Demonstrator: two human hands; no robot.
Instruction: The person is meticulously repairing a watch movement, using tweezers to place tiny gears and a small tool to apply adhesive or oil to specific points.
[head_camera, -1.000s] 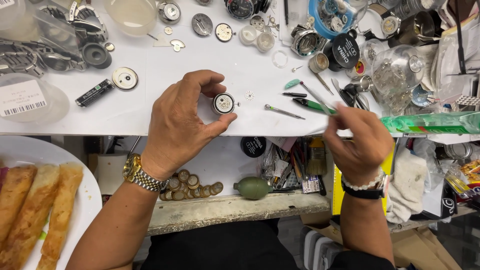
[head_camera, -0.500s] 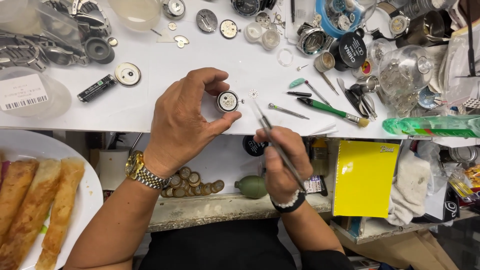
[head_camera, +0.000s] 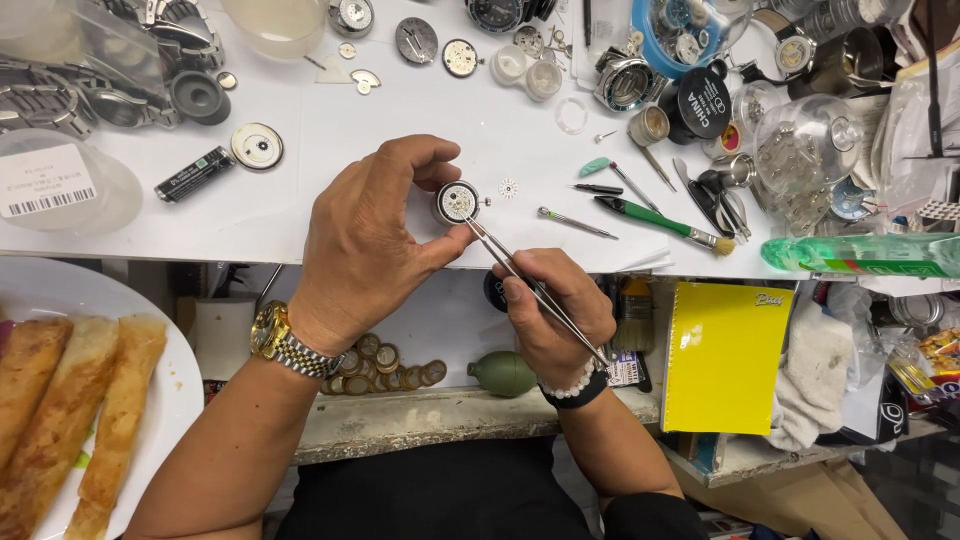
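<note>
The person's left hand (head_camera: 375, 235) curls over the front edge of a white bench (head_camera: 330, 190), thumb and fingers closed around a small round silver watch movement (head_camera: 457, 201) and pinning it to the bench top. The right hand (head_camera: 555, 310) sits just in front of and below the left, fingers closed around slim steel tweezers (head_camera: 530, 285). The tweezers slant up and away from that hand, and their tips meet the movement's near edge, beside the left thumb.

A gold and silver metal wristwatch (head_camera: 285, 340) circles the left wrist. A white bead bracelet (head_camera: 575, 385) and a black band circle the right wrist.

Just beyond the right hand, on the bench, lie a tiny toothed wheel (head_camera: 508, 187), a thin metal pin tool (head_camera: 577, 222) and a green-handled brush (head_camera: 665, 223). Farther out past both hands is a crowd of loose watch cases, dials and small clear containers. Well to the left of the left hand lie a small black battery-like cylinder (head_camera: 195, 174) and a round white dial (head_camera: 257, 146).

Below the right hand, on a lower wooden shelf, sit a green rubber dust blower (head_camera: 503, 373) and a heap of coins (head_camera: 385, 362). To the right of the right hand stands a yellow spiral notebook (head_camera: 725, 355). Far left of the left forearm, a white plate (head_camera: 185, 390) holds golden fried rolls (head_camera: 70, 400).
</note>
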